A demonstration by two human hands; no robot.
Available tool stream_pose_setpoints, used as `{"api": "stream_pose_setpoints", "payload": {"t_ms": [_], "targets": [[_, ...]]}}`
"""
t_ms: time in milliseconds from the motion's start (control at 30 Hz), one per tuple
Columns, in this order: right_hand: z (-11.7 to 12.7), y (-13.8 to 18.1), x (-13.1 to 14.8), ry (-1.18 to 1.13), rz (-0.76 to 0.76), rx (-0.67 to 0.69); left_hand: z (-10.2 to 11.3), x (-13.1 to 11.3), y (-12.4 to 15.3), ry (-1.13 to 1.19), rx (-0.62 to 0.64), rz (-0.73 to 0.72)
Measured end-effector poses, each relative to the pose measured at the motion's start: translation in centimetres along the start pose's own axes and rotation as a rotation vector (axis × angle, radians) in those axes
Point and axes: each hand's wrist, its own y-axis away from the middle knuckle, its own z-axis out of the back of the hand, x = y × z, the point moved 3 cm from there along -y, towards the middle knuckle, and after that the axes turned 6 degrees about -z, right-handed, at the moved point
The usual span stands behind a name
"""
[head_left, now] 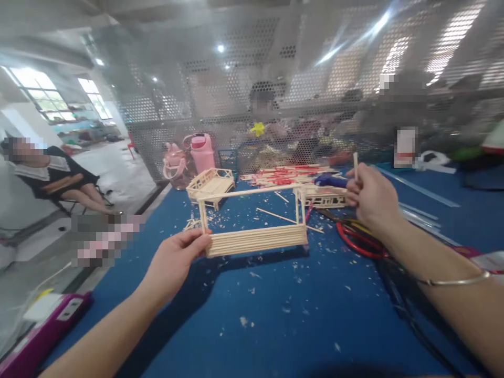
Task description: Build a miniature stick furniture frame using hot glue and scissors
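Gripping wooden frame (255,239) at left edge, left hand (177,260), right hand (372,199) pinching stick (355,163), well apart

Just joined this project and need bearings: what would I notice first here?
A stick-built frame fills the centre over the blue table, its left end gripped by the left hand. The right hand, raised on the right, pinches a short stick upright. Behind the frame sit a miniature bench and a pink bottle.

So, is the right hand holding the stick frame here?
No, the right hand pinches a single thin stick off to the side, while the left hand alone grips the stick frame.
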Motion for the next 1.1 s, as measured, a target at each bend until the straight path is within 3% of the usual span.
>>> {"api": "stream_pose_setpoints", "payload": {"t_ms": [133, 267, 400, 633, 1100], "targets": [[0.9, 3.9, 0.2, 0.105, 0.097, 0.011, -2.7, 0.8, -2.1, 0.079, 0.105, 0.077], [0.7, 5.7, 0.9, 0.48, 0.377, 0.276, -2.7, 2.0, -2.4, 0.071, 0.092, 0.141], [1.5, 5.0, 0.8, 0.567, 0.414, 0.432, -2.5, 2.6, -2.5, 0.04, 0.052, 0.177], [1.7, 5.1, 0.9, 0.646, 0.597, 0.358, -2.6, 2.7, -2.8, -0.043, -0.022, 0.224], [1.0, 5.4, 0.7, 0.737, 0.668, 0.333, -2.4, 2.9, -2.6, -0.028, -0.024, 0.227]]}}
